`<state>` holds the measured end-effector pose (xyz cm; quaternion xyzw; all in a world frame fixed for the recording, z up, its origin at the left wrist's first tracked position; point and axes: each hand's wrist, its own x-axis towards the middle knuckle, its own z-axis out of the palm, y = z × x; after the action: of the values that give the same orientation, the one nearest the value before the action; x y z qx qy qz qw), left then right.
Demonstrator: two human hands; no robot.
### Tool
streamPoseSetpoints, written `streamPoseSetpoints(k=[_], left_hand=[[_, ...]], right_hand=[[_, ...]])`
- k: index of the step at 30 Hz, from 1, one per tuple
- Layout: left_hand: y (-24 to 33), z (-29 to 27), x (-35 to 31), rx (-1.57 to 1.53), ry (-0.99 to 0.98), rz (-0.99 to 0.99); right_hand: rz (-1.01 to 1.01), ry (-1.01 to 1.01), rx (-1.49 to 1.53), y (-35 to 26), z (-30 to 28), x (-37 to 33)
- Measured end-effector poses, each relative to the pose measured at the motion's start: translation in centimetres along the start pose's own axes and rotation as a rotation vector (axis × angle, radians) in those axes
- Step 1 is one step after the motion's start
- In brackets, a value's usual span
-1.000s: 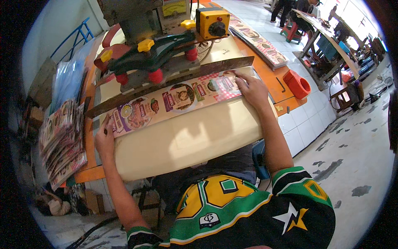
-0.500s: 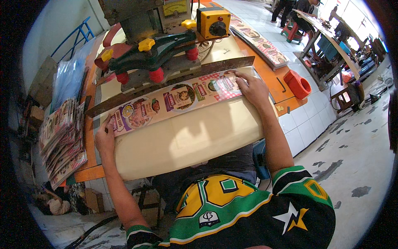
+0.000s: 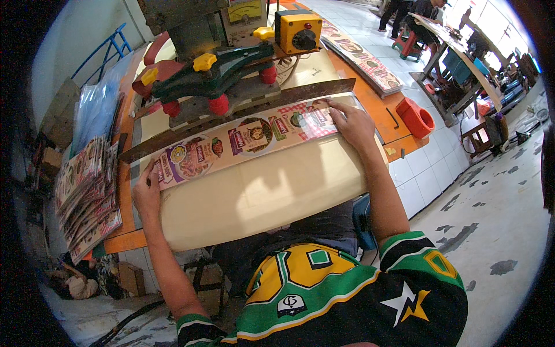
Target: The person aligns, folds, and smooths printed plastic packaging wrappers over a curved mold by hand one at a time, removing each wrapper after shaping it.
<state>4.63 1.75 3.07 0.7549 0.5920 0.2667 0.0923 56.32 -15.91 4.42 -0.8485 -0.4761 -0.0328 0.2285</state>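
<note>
A long printed strip (image 3: 228,146) with food pictures and a glossy, film-like surface lies across a cream sheet (image 3: 260,194). My left hand (image 3: 147,195) closes on its left end, fingertips at the edge. At the other end, my right hand (image 3: 355,126) grips the right end between thumb and fingers. Along the strip's far edge runs a long metal bar (image 3: 315,91), part of a press-like machine. Above the bar is the machine's dark green arm (image 3: 231,70), with yellow knobs and red feet. What lies beneath the bar is hidden.
Printed packs are piled (image 3: 87,196) at the left beside clear plastic sheets (image 3: 95,113). A yellow control box (image 3: 298,32) sits on the machine. On the orange table's right are another printed stack (image 3: 367,63), a red holder (image 3: 415,117) and a hex key (image 3: 392,118). People work far right.
</note>
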Motion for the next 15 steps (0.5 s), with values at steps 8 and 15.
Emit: streamPoseSetpoints(k=[8, 15], left_hand=[[0.5, -0.2, -0.1, -0.073, 0.033, -0.02], [0.9, -0.7, -0.3, -0.076, 0.035, -0.045]], right_hand=[[-0.029, 0.034, 0.056, -0.2, -0.3, -0.4], [0.005, 0.027, 0.139, -0.9, -1.2, -0.9]])
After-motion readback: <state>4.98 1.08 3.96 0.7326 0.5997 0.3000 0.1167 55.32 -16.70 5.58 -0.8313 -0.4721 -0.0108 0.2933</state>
